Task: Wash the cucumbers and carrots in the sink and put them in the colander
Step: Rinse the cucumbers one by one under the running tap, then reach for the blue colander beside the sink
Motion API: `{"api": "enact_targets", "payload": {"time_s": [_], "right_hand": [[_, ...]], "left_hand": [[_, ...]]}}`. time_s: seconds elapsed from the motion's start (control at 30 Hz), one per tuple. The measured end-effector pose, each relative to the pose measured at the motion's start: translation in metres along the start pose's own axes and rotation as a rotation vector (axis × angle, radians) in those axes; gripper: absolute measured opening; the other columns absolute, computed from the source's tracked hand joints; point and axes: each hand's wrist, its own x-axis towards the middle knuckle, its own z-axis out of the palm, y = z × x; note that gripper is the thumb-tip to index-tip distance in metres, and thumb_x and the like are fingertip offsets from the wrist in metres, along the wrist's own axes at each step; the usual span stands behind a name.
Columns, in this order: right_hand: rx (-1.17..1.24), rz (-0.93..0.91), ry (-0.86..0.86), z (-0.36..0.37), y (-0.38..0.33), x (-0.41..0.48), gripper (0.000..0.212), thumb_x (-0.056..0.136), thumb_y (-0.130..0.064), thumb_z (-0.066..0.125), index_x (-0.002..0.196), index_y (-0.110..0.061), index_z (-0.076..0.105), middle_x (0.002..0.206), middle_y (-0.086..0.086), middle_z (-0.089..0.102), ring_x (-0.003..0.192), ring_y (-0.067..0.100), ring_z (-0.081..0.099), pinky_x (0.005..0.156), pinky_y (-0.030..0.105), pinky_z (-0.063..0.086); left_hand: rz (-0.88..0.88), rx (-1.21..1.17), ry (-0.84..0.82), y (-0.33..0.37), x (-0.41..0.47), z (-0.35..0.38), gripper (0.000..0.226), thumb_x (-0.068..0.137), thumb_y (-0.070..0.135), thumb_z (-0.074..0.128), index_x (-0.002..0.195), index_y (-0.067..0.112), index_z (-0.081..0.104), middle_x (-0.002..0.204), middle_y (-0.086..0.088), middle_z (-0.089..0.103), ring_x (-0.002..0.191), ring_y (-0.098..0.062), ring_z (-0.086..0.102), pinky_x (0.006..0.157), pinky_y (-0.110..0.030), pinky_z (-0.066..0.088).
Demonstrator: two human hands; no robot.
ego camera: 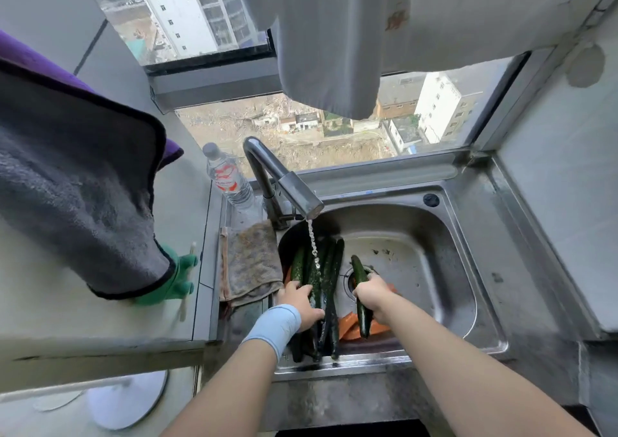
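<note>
**Sink station: cucumbers under running water, both hands engaged**

Behind the sink, a large window [301, 142] looks down on buildings and bare ground; pale cloths [334, 35] hang across its upper part. At left, a grey towel [77, 182] with a dark edge drapes over a purple one [30, 58], above a pale tabletop [100, 319]. The stainless steel sink [434, 236] fills the centre-right, its basin wet and specked with debris. A curved faucet [284, 182] delivers a thin water stream [312, 242] onto a bundle of cucumbers [326, 269] lying lengthwise at the basin's left side. A worn brown rag [250, 262] lies over the sink's left rim, just beside the bundle. A clear plastic bottle [227, 175] with a red label stands left of the faucet base.

The left hand [301, 299], with a light blue band [276, 329] on its wrist, is closed over the bundle. The right hand [374, 296] is wrapped around a single cucumber [361, 299], held above the drain. Orange carrots [354, 328] lie on the basin floor beneath it, partly hidden.
</note>
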Motion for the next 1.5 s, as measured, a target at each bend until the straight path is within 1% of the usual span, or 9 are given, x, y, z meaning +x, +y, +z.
{"api": "enact_targets", "payload": {"time_s": [0.2, 0.33, 0.5, 0.73, 0.97, 1.1, 1.2, 1.3, 1.5], "right_hand": [[-0.096, -0.106, -0.106, 0.031, 0.001, -0.013, 0.058, 0.096, -0.002, 0.05, 0.15, -0.015, 0.036, 0.138, 0.016, 0.054, 0.097, 0.028, 0.063, 0.078, 0.033, 0.055], [-0.194, -0.101, -0.187, 0.027, -0.002, -0.015, 0.05, 0.094, 0.006, 0.048, 0.141, -0.008, 0.049, 0.094, 0.009, 0.066, 0.053, 0.011, 0.055, 0.047, 0.024, 0.043], [-0.352, -0.173, -0.217, 0.0, -0.045, -0.028, 0.038, 0.089, -0.001, 0.058, 0.127, 0.003, 0.061, 0.094, 0.016, 0.067, 0.071, 0.014, 0.05, 0.054, 0.025, 0.035], [0.058, -0.355, -0.265, -0.007, -0.147, -0.05, 0.026, 0.098, 0.004, 0.045, 0.111, -0.017, 0.053, 0.091, 0.0, 0.056, 0.098, 0.02, 0.054, 0.086, 0.036, 0.045], [0.03, -0.416, -0.203, 0.005, -0.174, -0.049, 0.031, 0.102, -0.002, 0.043, 0.078, -0.02, 0.049, 0.076, 0.0, 0.048, 0.071, 0.012, 0.042, 0.084, 0.03, 0.033], [-0.086, -0.46, -0.218, 0.007, -0.177, -0.045, 0.016, 0.103, -0.008, 0.045, 0.104, -0.022, 0.053, 0.096, -0.006, 0.053, 0.079, 0.006, 0.049, 0.064, 0.02, 0.046], [-0.109, -0.468, -0.233, 0.004, -0.18, -0.041, 0.041, 0.1, 0.006, 0.041, 0.133, -0.013, 0.056, 0.106, -0.003, 0.055, 0.081, 0.005, 0.053, 0.051, 0.01, 0.046], [-0.07, -0.461, -0.259, 0.006, -0.185, -0.053, 0.025, 0.102, 0.001, 0.045, 0.094, -0.017, 0.061, 0.083, -0.007, 0.056, 0.069, 0.004, 0.051, 0.06, 0.016, 0.045], [-0.127, -0.51, -0.241, 0.014, -0.192, -0.054, 0.034, 0.105, -0.003, 0.039, 0.135, 0.011, 0.048, 0.131, 0.029, 0.056, 0.102, 0.036, 0.067, 0.082, 0.028, 0.054]], "left_hand": [[0.003, 0.003, 0.053, -0.002, 0.013, 0.002, 0.07, 0.087, 0.048, 0.059, 0.149, 0.026, 0.035, 0.156, 0.0, 0.022, 0.143, -0.027, 0.017, 0.117, -0.041, 0.023], [-0.007, -0.018, 0.027, -0.002, 0.017, -0.007, 0.065, 0.088, 0.045, 0.058, 0.147, 0.028, 0.038, 0.152, -0.003, 0.029, 0.14, -0.028, 0.025, 0.113, -0.041, 0.031], [0.004, -0.207, 0.026, 0.003, 0.018, -0.04, 0.051, 0.091, 0.038, 0.059, 0.139, 0.019, 0.051, 0.14, -0.004, 0.053, 0.123, -0.023, 0.054, 0.105, -0.032, 0.042], [-0.032, -0.637, 0.382, 0.015, 0.018, -0.109, 0.037, 0.092, 0.026, 0.06, 0.127, 0.013, 0.056, 0.124, -0.007, 0.063, 0.113, -0.026, 0.059, 0.099, -0.033, 0.046], [0.033, -0.761, 0.461, 0.006, 0.033, -0.144, 0.079, 0.081, 0.004, 0.049, 0.153, 0.029, 0.026, 0.149, 0.0, 0.044, 0.114, -0.026, 0.058, 0.09, -0.036, 0.052], [0.076, -0.81, 0.445, 0.0, 0.036, -0.154, 0.079, 0.08, 0.0, 0.044, 0.15, 0.034, 0.033, 0.135, 0.0, 0.058, 0.091, -0.019, 0.062, 0.077, -0.031, 0.056], [0.071, -0.764, 0.436, -0.004, 0.036, -0.156, 0.081, 0.076, 0.0, 0.046, 0.149, 0.034, 0.035, 0.135, 0.002, 0.059, 0.091, -0.018, 0.064, 0.08, -0.033, 0.058], [0.087, -0.716, 0.419, -0.001, 0.032, -0.156, 0.079, 0.079, 0.001, 0.05, 0.15, 0.032, 0.034, 0.134, 0.003, 0.058, 0.089, -0.019, 0.064, 0.075, -0.03, 0.058], [0.075, -0.704, 0.385, -0.002, 0.033, -0.156, 0.083, 0.078, 0.0, 0.044, 0.152, 0.033, 0.027, 0.131, 0.0, 0.059, 0.083, -0.023, 0.064, 0.074, -0.033, 0.057]]}}
